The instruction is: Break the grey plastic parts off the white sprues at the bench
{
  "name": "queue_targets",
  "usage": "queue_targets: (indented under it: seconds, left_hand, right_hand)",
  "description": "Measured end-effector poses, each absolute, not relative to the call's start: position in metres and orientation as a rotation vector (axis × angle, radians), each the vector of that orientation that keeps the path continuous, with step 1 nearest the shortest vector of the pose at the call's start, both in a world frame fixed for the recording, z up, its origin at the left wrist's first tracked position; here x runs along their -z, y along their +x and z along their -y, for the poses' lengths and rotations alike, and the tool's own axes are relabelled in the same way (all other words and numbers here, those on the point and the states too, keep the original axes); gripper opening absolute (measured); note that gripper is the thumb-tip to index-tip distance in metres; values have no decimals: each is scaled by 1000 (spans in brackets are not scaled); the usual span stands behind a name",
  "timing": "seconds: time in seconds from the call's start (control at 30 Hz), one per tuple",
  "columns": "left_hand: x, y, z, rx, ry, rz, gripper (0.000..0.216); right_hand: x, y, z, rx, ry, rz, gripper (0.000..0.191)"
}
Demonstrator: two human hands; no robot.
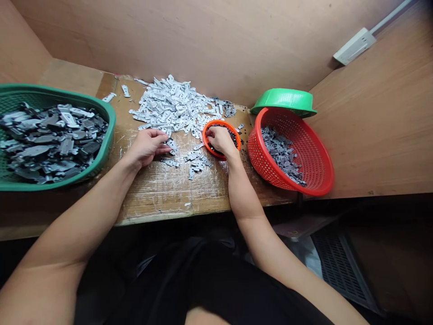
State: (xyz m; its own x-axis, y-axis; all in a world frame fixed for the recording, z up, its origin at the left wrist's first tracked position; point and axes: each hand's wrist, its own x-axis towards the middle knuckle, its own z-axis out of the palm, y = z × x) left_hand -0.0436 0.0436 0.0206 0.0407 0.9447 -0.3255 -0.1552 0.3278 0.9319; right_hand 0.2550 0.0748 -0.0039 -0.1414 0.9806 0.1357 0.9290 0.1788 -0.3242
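My left hand (pixel 149 146) is closed on a small flat metal plate (pixel 172 145), pinched at the fingertips just above the table. My right hand (pixel 220 140) reaches into a small orange bowl (pixel 204 135) of tiny dark parts (pixel 230 135); its fingertips are hidden among them, so I cannot make out what they pinch. Between the hands lies a little group of loose metal plates (pixel 198 162). Behind them rises a large heap of similar silvery plates (pixel 172 104).
At the left stands a green basket (pixel 110 135) full of larger metal pieces (pixel 43 149). To the right, a red basket (pixel 314 158) holds grey metal parts (pixel 282 153), with a bright green basin (pixel 284 101) behind it. Wooden panels enclose the table (pixel 152 198); a white socket strip (pixel 355 46) is mounted at right.
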Motion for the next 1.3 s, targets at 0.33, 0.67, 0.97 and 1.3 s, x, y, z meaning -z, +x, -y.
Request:
queue_targets:
  seconds: [0.33, 0.67, 0.97, 1.3]
  left_hand:
    - [-19, -41, -36, -1025, 892, -1201, 28]
    - [-18, -44, -37, -1034, 867, -1176, 31]
    - [-20, -43, -35, -1006, 854, -1211, 27]
    - [-23, -42, -30, -998, 896, -1237, 27]
  right_hand:
    - [1, 268, -69, -359, -1589, 2037, 21]
    - [-14, 275, -56, -575, -1597, 1834, 9]
    - [-31, 212, -28, -1237, -1224, 1837, 43]
    - [-19, 168, -29, -1213, -1333, 1981, 61]
